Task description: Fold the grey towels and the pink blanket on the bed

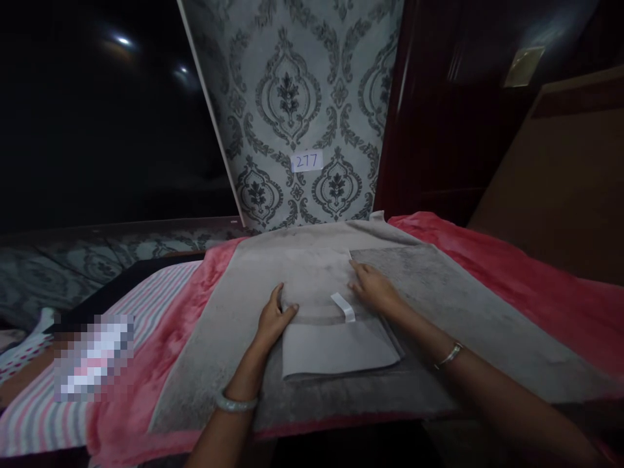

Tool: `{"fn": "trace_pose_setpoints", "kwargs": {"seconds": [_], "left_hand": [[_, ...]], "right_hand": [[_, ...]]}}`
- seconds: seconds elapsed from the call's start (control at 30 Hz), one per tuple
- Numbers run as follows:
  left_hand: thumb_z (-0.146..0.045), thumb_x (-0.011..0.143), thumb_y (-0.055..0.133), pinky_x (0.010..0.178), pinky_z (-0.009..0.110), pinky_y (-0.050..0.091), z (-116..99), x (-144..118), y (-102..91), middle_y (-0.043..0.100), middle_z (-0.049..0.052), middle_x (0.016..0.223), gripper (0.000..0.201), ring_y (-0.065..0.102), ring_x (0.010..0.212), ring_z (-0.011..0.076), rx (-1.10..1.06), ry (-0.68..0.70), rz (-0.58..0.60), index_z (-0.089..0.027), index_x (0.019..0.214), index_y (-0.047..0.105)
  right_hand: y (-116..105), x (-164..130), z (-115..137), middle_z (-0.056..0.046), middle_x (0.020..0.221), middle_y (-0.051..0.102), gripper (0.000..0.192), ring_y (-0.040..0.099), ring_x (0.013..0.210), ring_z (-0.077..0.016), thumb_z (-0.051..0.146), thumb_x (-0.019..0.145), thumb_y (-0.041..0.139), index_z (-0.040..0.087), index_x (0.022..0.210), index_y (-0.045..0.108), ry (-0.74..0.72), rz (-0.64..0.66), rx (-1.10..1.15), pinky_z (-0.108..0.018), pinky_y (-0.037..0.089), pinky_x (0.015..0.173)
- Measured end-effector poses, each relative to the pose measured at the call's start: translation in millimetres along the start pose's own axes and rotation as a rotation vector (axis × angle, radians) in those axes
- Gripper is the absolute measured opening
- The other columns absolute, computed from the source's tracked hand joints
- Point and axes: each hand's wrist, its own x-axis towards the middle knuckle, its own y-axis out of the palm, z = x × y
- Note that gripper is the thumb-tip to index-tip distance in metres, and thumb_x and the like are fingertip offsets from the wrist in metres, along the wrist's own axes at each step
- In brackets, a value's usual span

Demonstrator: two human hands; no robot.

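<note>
A smooth light-grey cloth (336, 351), folded into a flat rectangle, lies on a larger grey cloth (234, 338). A small white label (344, 307) sticks out across its upper fold. My left hand (273, 320) rests at the left edge of the folded cloth, index finger pointing away and thumb stretched over the fabric. On the opposite side, my right hand (371, 286) touches the right edge, its fingers extended and apart. Neither hand visibly grips the fabric, though some fingertips are hidden. A bracelet circles each wrist.
Pink-red plush fabric (151, 370) spreads beneath the grey cloth. A striped cloth (160, 292) lies at the left, where a person's arm (29, 370) reaches in beside a blurred patch. Behind stand a large dark screen (107, 123), a patterned wall (336, 97) and a brown panel (565, 175).
</note>
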Motion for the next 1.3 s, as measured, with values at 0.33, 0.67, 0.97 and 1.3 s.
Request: {"fn": "trace_pose_setpoints", "kwargs": {"seconds": [0.33, 0.67, 0.97, 1.3], "left_hand": [[-0.041, 0.073, 0.071, 0.095, 0.037, 0.051, -1.6, -3.3, -2.2, 0.068, 0.012, 0.124, 0.088, 0.064, 0.112, 0.0263, 0.097, -0.004, 0.027, -0.015, 0.150, 0.036], [-0.036, 0.074, 0.064, 0.098, 0.036, 0.046, -39.1, -29.9, 0.4, 0.070, 0.012, 0.118, 0.085, 0.064, 0.111, 0.0271, 0.247, -0.064, 0.027, -0.015, 0.150, 0.035], [-0.036, 0.074, 0.062, 0.081, 0.035, 0.051, -62.2, -86.9, -1.2, 0.076, 0.007, 0.095, 0.097, 0.070, 0.086, 0.0277, 0.388, -0.221, 0.103, -0.018, 0.158, 0.017], [-0.014, 0.073, 0.055, 0.120, 0.041, 0.030, -46.4, -95.5, 8.4, 0.036, 0.010, 0.159, 0.087, 0.032, 0.147, 0.0236, 0.022, -0.092, 0.047, -0.018, 0.156, 0.026]], "right_hand": [[37.7, 63.9, -2.9, -0.009, 0.163, 0.017, 0.066, 0.014, 0.150, -0.0255, 0.051, 0.101, 0.031, 0.018, 0.157, 0.024, -0.056, 0.211, -0.040, -0.051, 0.019, 0.119], [31.8, 109.3, 18.8, -0.012, 0.156, 0.037, 0.056, 0.026, 0.147, -0.0269, 0.032, 0.094, 0.051, 0.018, 0.147, 0.046, -0.169, 0.155, -0.030, -0.042, 0.024, 0.119], [43.0, 177.0, 40.9, -0.013, 0.142, 0.054, 0.064, 0.055, 0.127, -0.0250, 0.029, 0.085, 0.066, 0.017, 0.145, 0.049, -0.243, 0.327, 0.014, -0.033, 0.044, 0.102], [43.3, 176.2, 34.2, -0.014, 0.118, 0.068, 0.041, 0.064, 0.106, -0.0236, 0.030, 0.082, 0.067, 0.011, 0.119, 0.066, -0.236, 0.279, 0.079, -0.026, 0.046, 0.086]]}}
